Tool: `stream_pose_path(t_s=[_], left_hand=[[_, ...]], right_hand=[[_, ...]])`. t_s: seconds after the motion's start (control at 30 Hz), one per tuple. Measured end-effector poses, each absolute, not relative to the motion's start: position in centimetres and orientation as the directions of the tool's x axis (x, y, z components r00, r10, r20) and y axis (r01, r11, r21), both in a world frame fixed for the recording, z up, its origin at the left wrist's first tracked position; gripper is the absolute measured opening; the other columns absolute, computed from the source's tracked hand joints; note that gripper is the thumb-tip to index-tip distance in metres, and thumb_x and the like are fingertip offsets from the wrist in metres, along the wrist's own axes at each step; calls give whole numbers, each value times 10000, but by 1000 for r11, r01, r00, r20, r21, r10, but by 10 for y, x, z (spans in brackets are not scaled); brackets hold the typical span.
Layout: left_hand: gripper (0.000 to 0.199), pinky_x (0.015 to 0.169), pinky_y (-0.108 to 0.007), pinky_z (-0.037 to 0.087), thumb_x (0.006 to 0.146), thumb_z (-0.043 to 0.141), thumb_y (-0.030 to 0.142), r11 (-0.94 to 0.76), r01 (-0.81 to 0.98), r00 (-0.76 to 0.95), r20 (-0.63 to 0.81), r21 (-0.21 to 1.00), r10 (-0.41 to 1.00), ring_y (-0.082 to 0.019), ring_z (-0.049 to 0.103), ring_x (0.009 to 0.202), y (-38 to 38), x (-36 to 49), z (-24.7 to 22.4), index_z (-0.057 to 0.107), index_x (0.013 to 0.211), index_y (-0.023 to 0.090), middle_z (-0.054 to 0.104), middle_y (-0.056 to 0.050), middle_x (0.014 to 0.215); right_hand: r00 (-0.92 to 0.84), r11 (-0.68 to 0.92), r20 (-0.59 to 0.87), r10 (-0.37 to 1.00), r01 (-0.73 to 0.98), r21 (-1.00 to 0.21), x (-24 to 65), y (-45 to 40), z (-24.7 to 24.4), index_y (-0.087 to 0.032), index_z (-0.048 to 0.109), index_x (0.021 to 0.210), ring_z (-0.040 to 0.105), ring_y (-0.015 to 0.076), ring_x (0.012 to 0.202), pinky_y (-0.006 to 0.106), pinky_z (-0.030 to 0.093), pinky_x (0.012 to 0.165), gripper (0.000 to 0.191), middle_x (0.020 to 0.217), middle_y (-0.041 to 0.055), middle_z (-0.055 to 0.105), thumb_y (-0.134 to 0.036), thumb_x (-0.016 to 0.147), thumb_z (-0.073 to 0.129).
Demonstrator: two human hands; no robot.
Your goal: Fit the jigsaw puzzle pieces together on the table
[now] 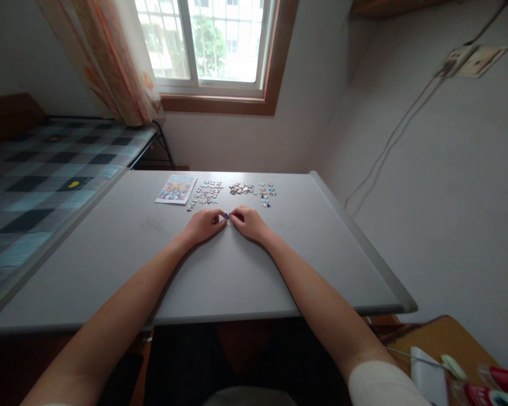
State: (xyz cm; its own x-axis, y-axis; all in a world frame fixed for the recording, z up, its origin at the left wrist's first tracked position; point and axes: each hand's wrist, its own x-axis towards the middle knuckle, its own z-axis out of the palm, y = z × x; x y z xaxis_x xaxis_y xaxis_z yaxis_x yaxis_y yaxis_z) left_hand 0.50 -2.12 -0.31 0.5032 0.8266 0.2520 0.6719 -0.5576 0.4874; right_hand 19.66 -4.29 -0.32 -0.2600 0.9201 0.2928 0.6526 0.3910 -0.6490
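Note:
My left hand and my right hand meet over the middle of the white table, fingertips pinched together. Between them is a small dark blue jigsaw puzzle piece, gripped from both sides; whether it is one piece or two joined cannot be made out. Beyond my left hand lie spread-out puzzle pieces. A denser pile of pieces sits behind my hands, with a looser group to its right. A colourful picture sheet lies flat at the far left.
A bed with a checked cover stands left of the table, below a curtain and a window. At the lower right, a wooden stool bears a white box and red-labelled bottles. A cable hangs along the right wall.

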Motion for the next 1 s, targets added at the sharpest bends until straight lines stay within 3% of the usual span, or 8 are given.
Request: stream_pose_path(t_s=[1.0], left_hand=[[295,555,-223,341,834,554,418,-559,672,506,250,485,825,-113,505,561,-21,5,-4,719,929,192,614,5,637]], right_hand=[[-261,393,294,919,648,-652,197,-43,-3,-146,685,835,505,103,720,236,389,716,162,804,28,603,-208,856,537]])
